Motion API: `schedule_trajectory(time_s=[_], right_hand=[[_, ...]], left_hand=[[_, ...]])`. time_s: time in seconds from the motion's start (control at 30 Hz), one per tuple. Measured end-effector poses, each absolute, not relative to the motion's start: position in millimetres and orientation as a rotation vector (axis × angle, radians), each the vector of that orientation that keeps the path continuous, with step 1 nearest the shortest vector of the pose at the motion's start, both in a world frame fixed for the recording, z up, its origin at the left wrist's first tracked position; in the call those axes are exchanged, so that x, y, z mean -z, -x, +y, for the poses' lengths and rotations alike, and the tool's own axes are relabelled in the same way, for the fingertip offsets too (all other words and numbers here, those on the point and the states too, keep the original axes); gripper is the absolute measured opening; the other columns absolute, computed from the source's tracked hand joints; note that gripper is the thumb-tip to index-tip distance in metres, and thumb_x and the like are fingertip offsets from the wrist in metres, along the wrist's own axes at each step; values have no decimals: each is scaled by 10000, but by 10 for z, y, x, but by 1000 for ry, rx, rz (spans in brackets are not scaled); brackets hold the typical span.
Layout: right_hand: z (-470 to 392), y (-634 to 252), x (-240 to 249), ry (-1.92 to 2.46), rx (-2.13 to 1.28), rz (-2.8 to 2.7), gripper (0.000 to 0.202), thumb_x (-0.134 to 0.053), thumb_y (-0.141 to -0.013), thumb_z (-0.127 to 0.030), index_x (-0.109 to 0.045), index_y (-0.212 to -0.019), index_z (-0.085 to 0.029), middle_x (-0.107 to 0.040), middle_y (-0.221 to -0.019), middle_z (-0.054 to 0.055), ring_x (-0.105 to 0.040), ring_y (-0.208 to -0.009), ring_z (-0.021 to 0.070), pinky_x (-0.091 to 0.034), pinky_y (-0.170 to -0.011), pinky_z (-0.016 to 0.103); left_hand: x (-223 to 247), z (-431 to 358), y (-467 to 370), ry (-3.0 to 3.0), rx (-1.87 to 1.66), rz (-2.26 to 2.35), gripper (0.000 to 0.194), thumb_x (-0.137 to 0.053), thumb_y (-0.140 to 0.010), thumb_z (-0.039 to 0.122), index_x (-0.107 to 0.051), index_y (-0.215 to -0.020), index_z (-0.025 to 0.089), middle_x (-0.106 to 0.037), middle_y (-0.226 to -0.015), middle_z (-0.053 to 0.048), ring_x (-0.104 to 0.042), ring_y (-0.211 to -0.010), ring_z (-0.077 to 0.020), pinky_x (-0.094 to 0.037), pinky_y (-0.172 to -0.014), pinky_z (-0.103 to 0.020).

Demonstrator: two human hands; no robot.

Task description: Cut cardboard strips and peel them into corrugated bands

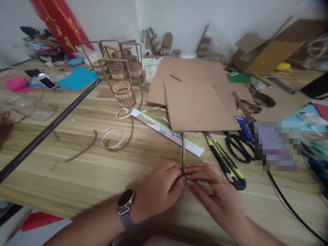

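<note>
Close together above the wooden table, my left hand (162, 186) and my right hand (217, 191) pinch the near end of a narrow brown cardboard strip (183, 148). Its corrugated edge shows, and its far end reaches the cardboard sheets (202, 106). My fingertips cover the gripped end. A white paper strip with a green edge (169, 133) lies beyond my hands, partly behind the cardboard strip. To the right of my right hand rest a yellow-and-black utility knife (225, 160) and black-handled scissors (238, 147).
A roll of white tape (112, 137) and a curved cardboard scrap (83, 148) lie to the left. Several small slatted baskets (123, 94) with tall handles stand further back. A blue glue gun (244, 128), a black cable (287, 201) and an open carton (271, 51) are on the right.
</note>
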State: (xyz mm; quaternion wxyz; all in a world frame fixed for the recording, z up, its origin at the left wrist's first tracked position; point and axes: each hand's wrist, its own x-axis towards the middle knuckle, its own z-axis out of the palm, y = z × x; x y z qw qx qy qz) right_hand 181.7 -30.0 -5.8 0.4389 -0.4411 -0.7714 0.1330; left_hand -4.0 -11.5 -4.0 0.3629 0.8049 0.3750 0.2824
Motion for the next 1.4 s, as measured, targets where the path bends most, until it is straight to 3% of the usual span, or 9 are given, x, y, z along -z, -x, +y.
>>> schedule_trajectory(time_s=[0.53,0.8,1.0,1.4], right_hand=[[-335,-1843,85,1102,-659,-1690,84,-629,-922,-198,-624,-933,-281,-766,-878,-16,-750,-916,163,-615,-791,274],[-347,-1810,61,1118,-553,-1732,69,-642,-908,-208,-641,-906,-277,-766,-855,6,-753,-868,184,-626,-750,298],[-331,-1811,64,1119,-428,-1852,42,-669,-892,-247,-645,-906,-278,-762,-884,14,-750,-846,198,-618,-723,328],[-318,-1835,35,1106,-438,-1894,111,-614,-905,-184,-598,-931,-291,-762,-866,-33,-739,-807,161,-582,-762,318]], left_hand=[[35,-130,43,-2061,-802,881,165,-444,-940,123,-556,-832,179,-628,-907,-62,-583,-882,-173,-486,-830,-283],[23,-122,54,-1950,-774,920,202,-475,-1001,279,-578,-858,181,-617,-911,-51,-591,-886,-177,-473,-792,-291],[17,-101,47,-1964,-780,952,194,-452,-966,165,-553,-801,186,-614,-898,-49,-584,-865,-171,-471,-778,-285],[31,-129,46,-2017,-827,919,196,-456,-923,127,-473,-742,199,-563,-826,-25,-546,-790,-149,-447,-717,-259]])
